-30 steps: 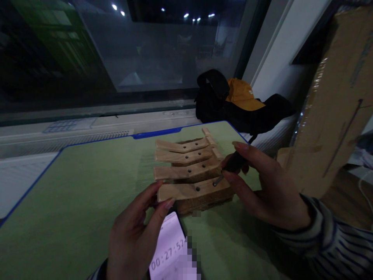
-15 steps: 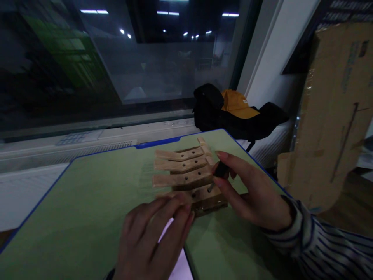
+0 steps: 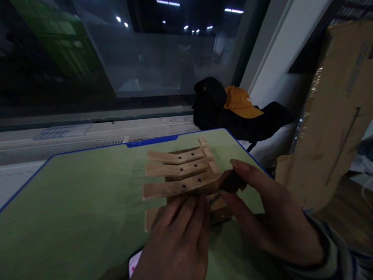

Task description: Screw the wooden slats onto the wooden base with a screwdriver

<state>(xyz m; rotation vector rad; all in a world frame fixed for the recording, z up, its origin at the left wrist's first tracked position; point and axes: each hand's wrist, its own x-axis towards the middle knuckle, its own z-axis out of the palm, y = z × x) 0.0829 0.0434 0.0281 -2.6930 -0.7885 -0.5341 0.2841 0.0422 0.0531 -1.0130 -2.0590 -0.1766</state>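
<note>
A wooden assembly (image 3: pixel 177 175) of several curved slats with screw holes lies on a green mat (image 3: pixel 72 202). My left hand (image 3: pixel 177 241) rests flat over the nearest slat, fingers stretched out and pressing on it. My right hand (image 3: pixel 268 217) is closed round a dark-handled screwdriver (image 3: pixel 230 184), whose metal tip touches the nearest slat beside my left fingertips. A phone (image 3: pixel 134 266) shows as a pink-lit corner under my left hand.
A black bag with an orange cap (image 3: pixel 240 103) lies on the sill behind the mat's far right corner. Tall cardboard (image 3: pixel 335 112) stands at the right. A dark window (image 3: pixel 131 50) and a vent strip run along the back.
My left hand has moved forward off the phone and now lies flat on the nearest slat. The right hand stays at the slat with the screwdriver. The view has shifted slightly.
</note>
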